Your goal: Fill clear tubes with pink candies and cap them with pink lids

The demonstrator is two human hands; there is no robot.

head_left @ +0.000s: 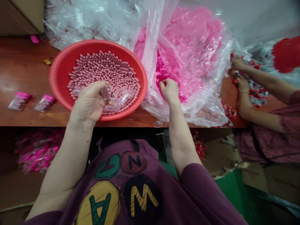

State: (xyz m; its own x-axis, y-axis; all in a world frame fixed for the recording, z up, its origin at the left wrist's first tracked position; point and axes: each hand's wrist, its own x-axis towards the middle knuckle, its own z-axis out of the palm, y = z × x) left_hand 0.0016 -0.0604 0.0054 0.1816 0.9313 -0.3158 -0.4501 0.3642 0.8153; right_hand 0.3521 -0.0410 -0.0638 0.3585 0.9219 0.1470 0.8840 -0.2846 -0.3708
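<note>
My left hand (90, 98) is above a red basin (56, 73) of small pink balls (100, 68). Its fingers are wrapped round a small clear plastic container (106, 92) with pink balls inside. More clear containers (124, 97) lie on the balls in the basin, just right of that hand. My right hand (169, 89) reaches into a large clear plastic bag (150, 62) full of bright pink caps (161, 67). Its fingers are curled closed against the caps, and whatever lies between the fingertips is hidden.
Two filled containers with pink caps (19, 100) stand left on the wooden table (21, 68). Clear packaging (93, 22) is heaped behind the basin. A cardboard box (21, 17) occupies the back left. At right, a co-worker's hands (242, 82) handle small red items. Below is a box of pink-capped containers (42, 153).
</note>
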